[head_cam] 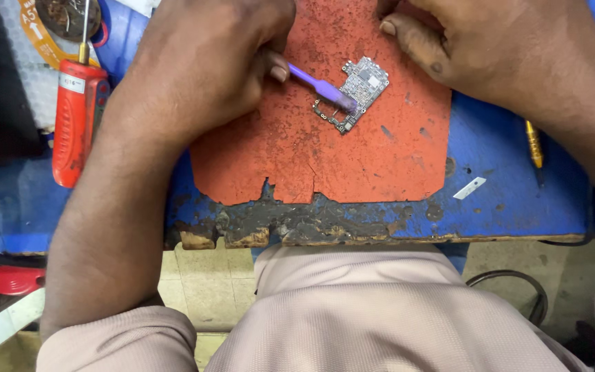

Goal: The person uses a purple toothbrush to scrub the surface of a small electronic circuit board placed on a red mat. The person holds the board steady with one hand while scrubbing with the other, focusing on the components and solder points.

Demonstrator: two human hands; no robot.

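In the head view a small grey circuit board [356, 93] lies on a worn orange mat [352, 158] on the blue desk [511, 200]. The left hand [208, 62] grips a purple tool [318, 86], its tip touching the board. The right hand [490, 48] rests just beside the board; the top edge cuts off its fingers, so their state cannot be told.

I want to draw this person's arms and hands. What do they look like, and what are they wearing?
Both forearms are bare. The left hand and right hand wear no gloves, rings or watch that shows. Short pale pinkish-beige ribbed sleeves end near the elbows, matching the shirt. The fingernails are short.
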